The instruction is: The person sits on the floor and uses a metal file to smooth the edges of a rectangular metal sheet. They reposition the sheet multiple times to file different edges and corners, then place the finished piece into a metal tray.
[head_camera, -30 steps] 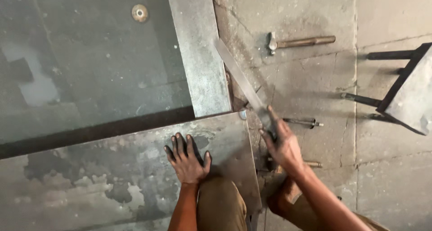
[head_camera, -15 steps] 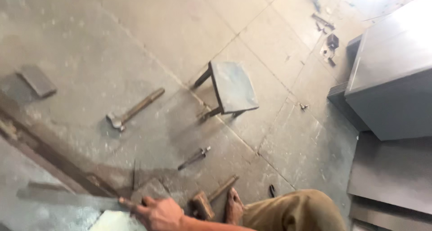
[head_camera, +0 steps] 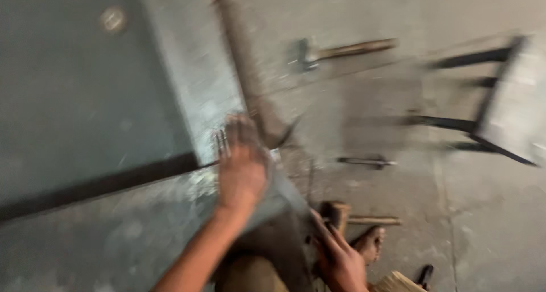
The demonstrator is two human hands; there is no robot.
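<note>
Metal sheet (head_camera: 142,235) on the floor, left hand (head_camera: 242,167) flat and open on it, right hand (head_camera: 341,263) at its edge, grip unclear

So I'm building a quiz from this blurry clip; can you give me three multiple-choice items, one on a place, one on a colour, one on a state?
1. Where does the hammer lie?
A. on the stool
B. on the concrete floor
C. in the left hand

2. What colour are the legs of the metal stool?
A. black
B. white
C. red

3. How is the left hand?
A. closed round the hammer
B. out of view
C. flat on the metal sheet

Answers:
1 B, it lies on the bare floor above the hands.
2 A, the legs show dark black.
3 C, the fingers are spread on the sheet's edge.
</note>
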